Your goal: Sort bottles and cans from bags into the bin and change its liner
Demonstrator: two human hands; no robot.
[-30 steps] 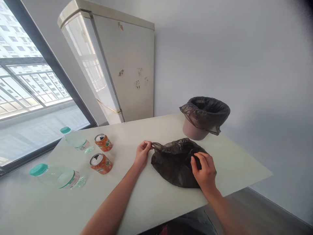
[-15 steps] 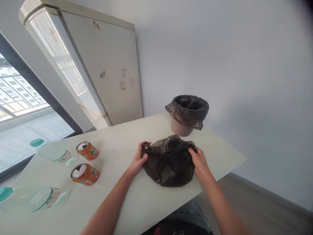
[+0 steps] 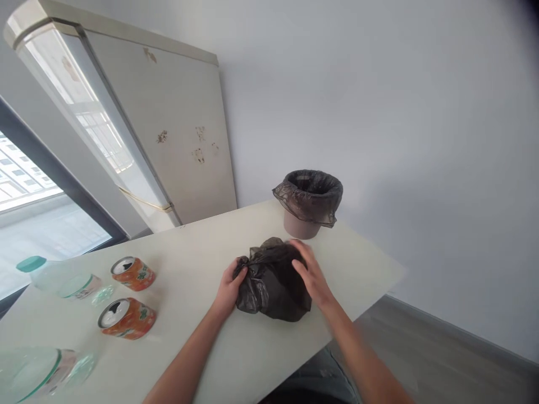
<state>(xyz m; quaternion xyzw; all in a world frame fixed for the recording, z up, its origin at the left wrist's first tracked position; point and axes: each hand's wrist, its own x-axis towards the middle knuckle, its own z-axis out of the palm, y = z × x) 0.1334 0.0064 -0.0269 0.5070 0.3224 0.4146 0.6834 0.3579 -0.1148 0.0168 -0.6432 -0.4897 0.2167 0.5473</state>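
A black plastic garbage bag lies bunched on the white table in front of me, its upper edge gathered and crumpled. My left hand is closed on the gathered left end of the bag, thumb on the near side. At the bag's right side is my right hand, with thumb and fingers apart and curved against the plastic; the fingertips are slightly blurred. What the bag contains, if anything, is hidden.
Behind the bag stands a small brownish bin lined with a black bag. To the left are two orange cans, a farther can and a nearer can, and two clear bottles lying down. A worn white fridge stands beyond the table.
The bag's wide mouth has been drawn together and now looks crumpled. My right hand has left its grip on the right rim and moved inward. The view has shifted slightly.
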